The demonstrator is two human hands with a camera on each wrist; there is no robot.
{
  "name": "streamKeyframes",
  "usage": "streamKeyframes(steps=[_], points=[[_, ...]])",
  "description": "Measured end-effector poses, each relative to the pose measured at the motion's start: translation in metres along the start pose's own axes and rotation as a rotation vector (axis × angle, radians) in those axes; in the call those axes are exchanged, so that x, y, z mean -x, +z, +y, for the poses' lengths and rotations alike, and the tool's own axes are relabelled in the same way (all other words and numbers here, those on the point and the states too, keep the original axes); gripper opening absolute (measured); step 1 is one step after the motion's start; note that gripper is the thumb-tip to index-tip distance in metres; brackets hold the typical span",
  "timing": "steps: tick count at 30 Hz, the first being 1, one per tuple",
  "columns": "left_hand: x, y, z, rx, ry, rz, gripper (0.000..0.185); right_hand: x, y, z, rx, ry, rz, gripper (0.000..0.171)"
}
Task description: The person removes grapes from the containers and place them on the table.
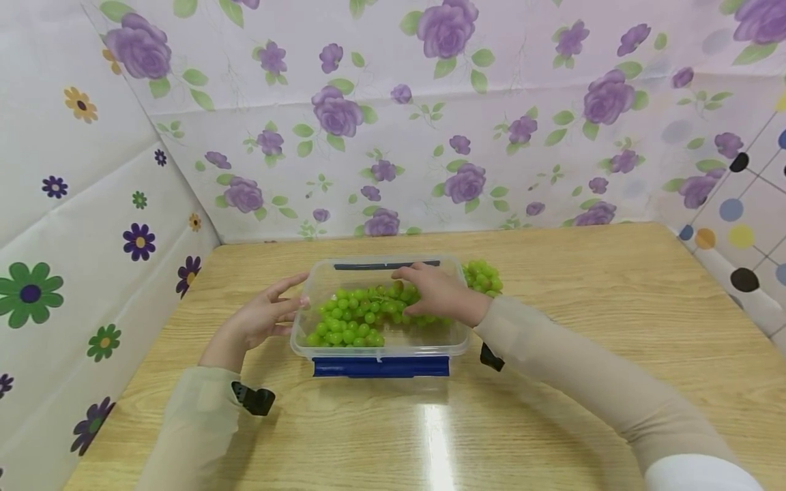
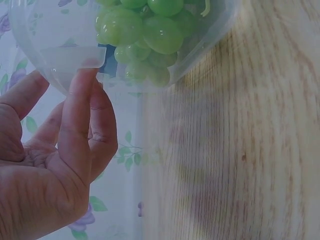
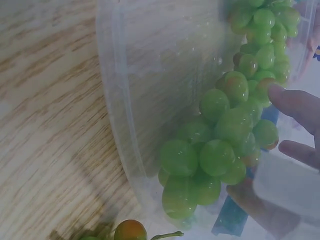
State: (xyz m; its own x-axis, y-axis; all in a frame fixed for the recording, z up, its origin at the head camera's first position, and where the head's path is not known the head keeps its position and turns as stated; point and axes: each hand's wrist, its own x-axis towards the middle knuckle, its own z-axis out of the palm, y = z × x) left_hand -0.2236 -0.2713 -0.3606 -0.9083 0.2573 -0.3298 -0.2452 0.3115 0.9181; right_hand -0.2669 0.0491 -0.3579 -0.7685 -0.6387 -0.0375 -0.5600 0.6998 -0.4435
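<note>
1. Fingers of the left hand (image 1: 260, 317) lie nearly straight and a little spread, the tips touching the left wall of the clear plastic container (image 1: 301, 334); the wrist bends inward from a beige sleeve (image 1: 196, 416) resting on the wooden table (image 1: 614, 307). The left wrist view shows one fingertip pressed against a small tab at the container's rim – nothing is gripped, the palm is open.
2. Green grapes (image 1: 353, 317) fill the left and middle of the container, which stands near the table's middle, close to the back wall. A blue latch (image 1: 381, 366) runs along its near edge and a dark strip (image 1: 387, 264) along its far edge.
3. Right hand (image 1: 432, 293) reaches over the container from the right, palm down, fingers bent onto the grapes inside. The right wrist view shows fingertips (image 3: 300, 102) touching the bunch – whether they pinch it or only rest on it cannot be told.
4. Loose cluster of grapes (image 1: 482, 276) lies on the table just beyond the container's far right corner, behind the right hand.
</note>
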Motion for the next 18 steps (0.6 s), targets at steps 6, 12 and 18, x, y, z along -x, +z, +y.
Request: streamKeyframes(steps=[6, 12, 18], points=[[-0.0017, -0.0008, -0.0016, -0.006, -0.002, -0.001, 0.070, -0.0048, 0.0007, 0.0012, 0.002, 0.026, -0.027, 0.065], [-0.0031, 0.0000, -0.0016, -0.006, -0.013, 0.007, 0.070, -0.0074, 0.0014, 0.0021, 0.022, 0.026, -0.039, 0.064], [-0.0011, -0.0003, -0.0003, -0.014, -0.013, 0.009, 0.070, -0.0105, 0.0025, 0.0019, -0.003, 0.010, -0.057, 0.066]])
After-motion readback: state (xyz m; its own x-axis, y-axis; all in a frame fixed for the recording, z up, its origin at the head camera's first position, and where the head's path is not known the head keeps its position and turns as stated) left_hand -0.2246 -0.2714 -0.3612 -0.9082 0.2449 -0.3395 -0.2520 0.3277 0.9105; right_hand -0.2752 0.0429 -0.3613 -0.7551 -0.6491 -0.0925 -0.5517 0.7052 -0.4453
